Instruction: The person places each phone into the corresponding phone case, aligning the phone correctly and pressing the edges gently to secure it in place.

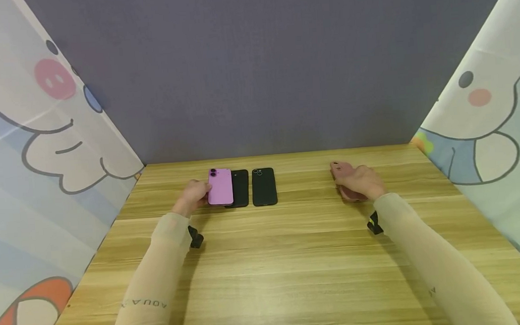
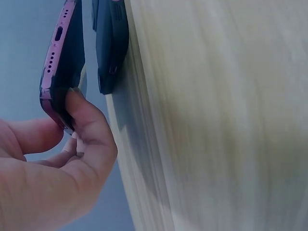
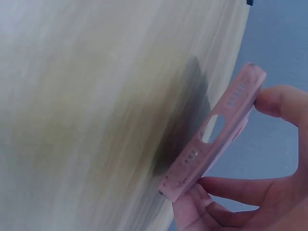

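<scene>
My left hand [image 1: 195, 192] pinches the left edge of a pinkish-purple phone [image 1: 220, 187], its back facing up. In the left wrist view, finger and thumb hold that phone [image 2: 58, 57] raised off the table, its port end showing. Partly under it lies a black phone case [image 1: 241, 188]; a second black phone case [image 1: 264, 187] lies just to the right, camera end away from me. Farther right, my right hand [image 1: 363, 181] grips a pink phone case [image 1: 344, 169] by its sides. The right wrist view shows the case [image 3: 219, 127] tilted, port cutouts visible; whether a phone is inside I cannot tell.
The wood-grain table [image 1: 284, 270] ends at a dark grey upright panel [image 1: 273, 82] behind the phones. Cartoon-printed sheets [image 1: 475, 94] stand along both sides. Black wrist straps [image 1: 195, 237] hang under the forearms.
</scene>
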Available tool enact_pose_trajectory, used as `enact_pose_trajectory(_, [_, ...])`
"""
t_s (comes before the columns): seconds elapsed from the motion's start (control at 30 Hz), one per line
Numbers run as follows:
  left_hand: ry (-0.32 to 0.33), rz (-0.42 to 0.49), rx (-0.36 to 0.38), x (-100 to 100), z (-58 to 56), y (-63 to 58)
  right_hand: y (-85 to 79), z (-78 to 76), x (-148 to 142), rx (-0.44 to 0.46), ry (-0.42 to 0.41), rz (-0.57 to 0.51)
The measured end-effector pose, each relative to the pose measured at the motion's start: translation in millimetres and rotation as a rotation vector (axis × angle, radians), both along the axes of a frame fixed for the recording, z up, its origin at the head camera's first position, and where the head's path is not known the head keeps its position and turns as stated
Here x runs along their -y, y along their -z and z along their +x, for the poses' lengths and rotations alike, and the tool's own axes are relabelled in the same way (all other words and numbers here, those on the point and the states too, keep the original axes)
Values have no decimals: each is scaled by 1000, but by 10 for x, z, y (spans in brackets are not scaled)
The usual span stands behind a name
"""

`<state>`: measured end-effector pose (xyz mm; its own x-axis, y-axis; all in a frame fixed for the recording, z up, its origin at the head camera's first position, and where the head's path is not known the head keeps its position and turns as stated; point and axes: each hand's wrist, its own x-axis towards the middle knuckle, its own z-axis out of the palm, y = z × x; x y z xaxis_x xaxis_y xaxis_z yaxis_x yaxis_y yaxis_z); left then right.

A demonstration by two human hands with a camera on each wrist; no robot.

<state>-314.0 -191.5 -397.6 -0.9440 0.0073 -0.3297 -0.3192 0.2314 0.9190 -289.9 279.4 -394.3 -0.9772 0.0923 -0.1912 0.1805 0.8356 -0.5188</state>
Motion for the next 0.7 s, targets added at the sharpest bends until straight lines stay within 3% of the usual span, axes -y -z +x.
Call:
enact_pose_trajectory(0.5, [12,26,-17,-164,26,17,-49,43,92,-7,-35,-150])
enact_pose_trajectory(0.7, [28,25,-11,-230,53,-8,-69,32,134,-29,-39,-106])
